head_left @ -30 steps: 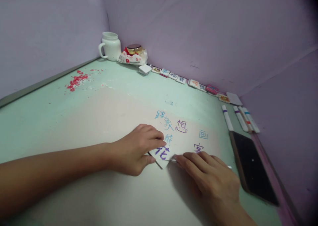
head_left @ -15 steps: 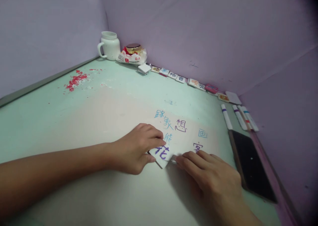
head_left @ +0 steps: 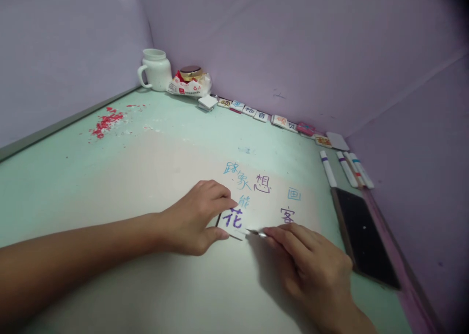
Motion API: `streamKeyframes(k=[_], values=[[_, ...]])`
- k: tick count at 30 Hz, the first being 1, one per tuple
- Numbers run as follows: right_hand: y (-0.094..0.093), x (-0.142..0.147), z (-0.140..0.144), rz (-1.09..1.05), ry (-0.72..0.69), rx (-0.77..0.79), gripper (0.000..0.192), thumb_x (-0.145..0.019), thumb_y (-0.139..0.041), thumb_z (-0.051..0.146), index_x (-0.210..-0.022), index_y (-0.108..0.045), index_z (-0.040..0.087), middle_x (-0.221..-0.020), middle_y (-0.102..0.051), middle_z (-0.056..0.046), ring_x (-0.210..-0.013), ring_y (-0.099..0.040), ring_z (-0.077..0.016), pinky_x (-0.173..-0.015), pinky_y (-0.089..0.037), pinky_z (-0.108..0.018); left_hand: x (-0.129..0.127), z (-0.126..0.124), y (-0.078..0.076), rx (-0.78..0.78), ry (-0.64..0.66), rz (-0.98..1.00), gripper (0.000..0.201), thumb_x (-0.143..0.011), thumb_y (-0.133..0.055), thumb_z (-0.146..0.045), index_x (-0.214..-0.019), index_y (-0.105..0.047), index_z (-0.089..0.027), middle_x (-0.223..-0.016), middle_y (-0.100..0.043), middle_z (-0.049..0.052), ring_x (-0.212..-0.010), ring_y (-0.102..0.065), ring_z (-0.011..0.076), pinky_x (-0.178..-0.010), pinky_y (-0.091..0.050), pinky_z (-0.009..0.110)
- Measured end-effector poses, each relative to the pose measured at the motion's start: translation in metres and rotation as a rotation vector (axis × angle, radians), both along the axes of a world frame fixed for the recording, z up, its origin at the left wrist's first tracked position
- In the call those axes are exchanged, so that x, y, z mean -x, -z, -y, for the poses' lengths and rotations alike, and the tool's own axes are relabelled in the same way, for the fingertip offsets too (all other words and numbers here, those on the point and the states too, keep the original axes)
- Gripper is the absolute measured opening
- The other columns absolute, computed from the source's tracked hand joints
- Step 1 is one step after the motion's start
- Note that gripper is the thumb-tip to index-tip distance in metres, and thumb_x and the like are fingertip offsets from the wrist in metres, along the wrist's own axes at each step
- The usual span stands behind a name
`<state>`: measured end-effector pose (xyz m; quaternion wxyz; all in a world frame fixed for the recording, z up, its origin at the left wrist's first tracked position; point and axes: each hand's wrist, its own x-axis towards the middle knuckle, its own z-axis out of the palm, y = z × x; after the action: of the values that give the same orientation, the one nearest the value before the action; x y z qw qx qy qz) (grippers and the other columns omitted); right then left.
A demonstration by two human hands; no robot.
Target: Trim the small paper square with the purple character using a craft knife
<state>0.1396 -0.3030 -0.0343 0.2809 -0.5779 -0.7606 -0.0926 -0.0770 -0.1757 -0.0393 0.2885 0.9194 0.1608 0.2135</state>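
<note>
A small flat white block [head_left: 234,230] with a purple Chinese character lies on the table. My left hand [head_left: 205,216] grips its left side between thumb and fingers. My right hand [head_left: 311,260] is closed around a slim craft knife [head_left: 257,233]; its pointed metal tip reaches the block's right edge, but I cannot tell if it touches. The handle is mostly hidden in the hand. Blue and purple characters, such as a purple one [head_left: 263,183], are written on the pale sheet beyond the block.
A black phone-like slab [head_left: 366,236] lies at the right, below several markers [head_left: 328,168]. Small character tiles [head_left: 262,115] line the back wall. A white mug [head_left: 157,72] and a gold-lidded jar [head_left: 190,73] stand behind red and white crumbs [head_left: 107,121].
My left hand has turned the block, so its lower corner no longer points at me. The knife tip now shows clearly beside it. The whole view has shifted slightly.
</note>
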Motion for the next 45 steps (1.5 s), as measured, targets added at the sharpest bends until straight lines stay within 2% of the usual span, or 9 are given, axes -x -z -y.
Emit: streamKeyframes(k=[4, 9, 19, 34, 45], values=[[0.010, 0.004, 0.001, -0.129, -0.026, 0.053, 0.015, -0.088, -0.056, 0.014, -0.096, -0.066, 0.019, -0.074, -0.067, 0.000, -0.060, -0.060, -0.0112, -0.053, -0.041, -0.024, 0.000, 0.000, 0.006, -0.048, -0.019, 0.035, 0.038, -0.077, -0.064, -0.024, -0.113, -0.056, -0.015, -0.108, -0.056, 0.013, -0.101, -0.050, 0.0287, -0.092, -0.039, 0.048], [0.012, 0.005, -0.001, -0.250, 0.039, 0.057, 0.013, -0.089, -0.055, 0.016, -0.095, -0.066, 0.020, -0.074, -0.068, 0.000, -0.060, -0.062, -0.0094, -0.053, -0.044, -0.020, 0.000, 0.000, 0.001, -0.028, -0.013, -0.010, 0.036, -0.076, -0.066, -0.021, -0.110, -0.058, -0.011, -0.106, -0.056, 0.015, -0.099, -0.050, 0.0291, -0.091, -0.040, 0.049], [0.018, 0.001, 0.001, -0.284, 0.046, 0.127, 0.014, -0.090, -0.055, 0.019, -0.097, -0.067, 0.022, -0.076, -0.068, 0.000, -0.061, -0.062, -0.0103, -0.053, -0.044, -0.022, -0.001, 0.002, -0.005, 0.005, -0.030, -0.060, 0.034, -0.077, -0.065, -0.025, -0.108, -0.058, -0.013, -0.103, -0.055, 0.014, -0.096, -0.049, 0.0287, -0.089, -0.041, 0.049], [0.020, 0.003, 0.002, -0.346, 0.097, 0.151, 0.014, -0.091, -0.054, 0.024, -0.095, -0.068, 0.024, -0.076, -0.067, 0.001, -0.059, -0.060, -0.0104, -0.052, -0.041, -0.023, 0.000, 0.003, -0.007, 0.010, -0.029, -0.065, 0.035, -0.079, -0.063, -0.027, -0.111, -0.057, -0.015, -0.102, -0.055, 0.013, -0.095, -0.048, 0.0280, -0.089, -0.040, 0.047], [0.021, 0.002, 0.002, -0.338, 0.069, 0.142, 0.013, -0.091, -0.055, 0.022, -0.097, -0.066, 0.025, -0.076, -0.067, 0.003, -0.059, -0.060, -0.0086, -0.052, -0.042, -0.021, 0.000, 0.003, -0.006, 0.012, -0.032, -0.057, 0.034, -0.078, -0.063, -0.025, -0.110, -0.057, -0.013, -0.102, -0.054, 0.013, -0.095, -0.049, 0.0282, -0.089, -0.041, 0.048]])
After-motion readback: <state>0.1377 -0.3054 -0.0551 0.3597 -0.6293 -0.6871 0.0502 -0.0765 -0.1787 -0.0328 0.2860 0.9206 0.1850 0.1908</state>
